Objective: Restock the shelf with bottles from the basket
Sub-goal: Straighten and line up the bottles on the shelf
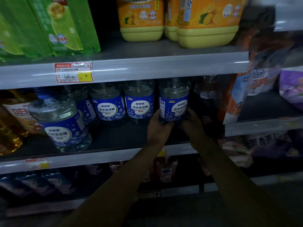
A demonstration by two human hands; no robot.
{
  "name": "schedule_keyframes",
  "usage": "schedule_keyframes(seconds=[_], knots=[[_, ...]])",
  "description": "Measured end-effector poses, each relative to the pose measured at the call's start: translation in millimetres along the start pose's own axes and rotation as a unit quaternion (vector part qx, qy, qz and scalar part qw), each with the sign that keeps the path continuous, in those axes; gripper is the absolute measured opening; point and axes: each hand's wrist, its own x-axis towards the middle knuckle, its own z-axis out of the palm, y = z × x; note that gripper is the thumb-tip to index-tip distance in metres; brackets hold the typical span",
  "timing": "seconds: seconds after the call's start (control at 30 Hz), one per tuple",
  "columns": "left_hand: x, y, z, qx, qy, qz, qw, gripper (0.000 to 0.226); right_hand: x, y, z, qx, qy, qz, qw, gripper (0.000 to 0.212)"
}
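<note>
on the middle shelf [114, 138], far left, one blue-label bottle [62, 122] stands forward near the front lip, leaning a little, apart from the rest. further along, a second bottle [107, 104] and a third bottle [139, 102] stand upright side by side towards the back. next in line, at the right end of that row, is the bottle being stocked [174, 102]: upright, long axis vertical, label facing out, just beside the third one. both hands are on it low down. the left hand [158, 124] wraps its left flank near the base and the right hand [193, 119] curls round the right flank, so it sits between the palms, straight ahead of both arms and deeper in than the wrists. neither hand looks nearer. i cannot tell whether its base rests on the shelf, since the fingers cover it. to my eye what's left is a short push back to line up with the row, then letting go. right of it the shelf is dim, then comes an orange pouch [229, 102]. no basket is in view.
</note>
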Motion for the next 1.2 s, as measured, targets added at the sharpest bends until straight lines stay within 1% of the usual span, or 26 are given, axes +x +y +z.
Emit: schedule_keyframes(seconds=[0.03,0.07,0.17,0.3,0.4,0.5,0.57,0.63,0.7,0.77,0.8,0.87,0.93,1.03,1.1,1.2], knots=[[0.9,-0.1,-2.5,-0.005,-0.005,-0.002,1.000,0.051,-2.6,-3.0,-0.5,-0.005,0.003,0.005,1.000,0.044],[1.3,-0.2,-5.0,-0.004,-0.008,-0.006,1.000,0.051,-4.7,-5.1,-0.6,-0.011,0.004,0.009,1.000,0.044],[2.0,-1.8,-12.0,-0.001,-0.006,-0.023,1.000,0.051,-12.4,-11.6,0.7,-0.037,0.010,0.030,0.999,0.055],[-2.8,-1.4,-21.2,0.009,-0.009,-0.039,0.999,0.054,-20.5,-13.1,3.4,-0.047,0.013,0.054,0.997,0.067],[-10.9,0.1,-29.2,0.024,-0.003,-0.034,0.999,0.052,-27.0,-13.5,5.6,-0.051,0.015,0.060,0.997,0.069],[-19.8,-1.7,-35.7,0.041,-0.004,-0.018,0.999,0.047,-33.0,-11.3,6.9,-0.051,0.013,0.074,0.996,0.061],[-25.2,-1.4,-41.8,0.064,-0.011,-0.009,0.998,0.046,-35.9,-10.2,7.3,-0.025,0.013,0.084,0.996,0.041],[-25.2,-0.9,-50.6,0.114,-0.027,-0.002,0.993,0.047,-36.4,-13.4,5.6,-0.005,0.022,0.098,0.995,0.021],[-21.3,-0.7,-60.4,0.172,-0.042,0.001,0.984,0.050,-33.8,-15.5,0.6,-0.045,0.016,0.093,0.995,0.018],[-19.3,0.7,-67.0,0.170,-0.051,-0.006,0.984,0.053,-32.1,-16.8,-0.7,-0.108,0.010,0.064,0.992,0.029],[-18.8,1.0,-67.5,0.152,-0.057,-0.007,0.987,0.055,-30.1,-15.5,0.3,-0.113,0.003,0.048,0.992,0.040],[-18.1,2.3,-65.4,0.122,-0.068,0.005,0.990,0.062,-27.5,-15.9,5.4,-0.079,-0.018,0.027,0.996,0.067],[-15.7,4.3,-63.3,0.088,-0.077,0.014,0.993,0.067,-26.8,-21.7,13.6,-0.035,-0.025,-0.004,0.999,0.082],[-9.4,8.3,-60.8,0.038,-0.073,0.025,0.996,0.078,-23.5,-27.6,19.1,0.015,-0.011,-0.023,1.000,0.087],[-8.5,11.3,-60.0,0.024,-0.082,0.038,0.996,0.071,-21.1,-27.5,19.2,0.015,-0.007,-0.028,0.999,0.086],[-9.4,12.8,-60.5,0.036,-0.101,0.067,0.992,0.062,-19.7,-27.5,16.5,-0.012,-0.014,-0.045,0.999,0.086]])
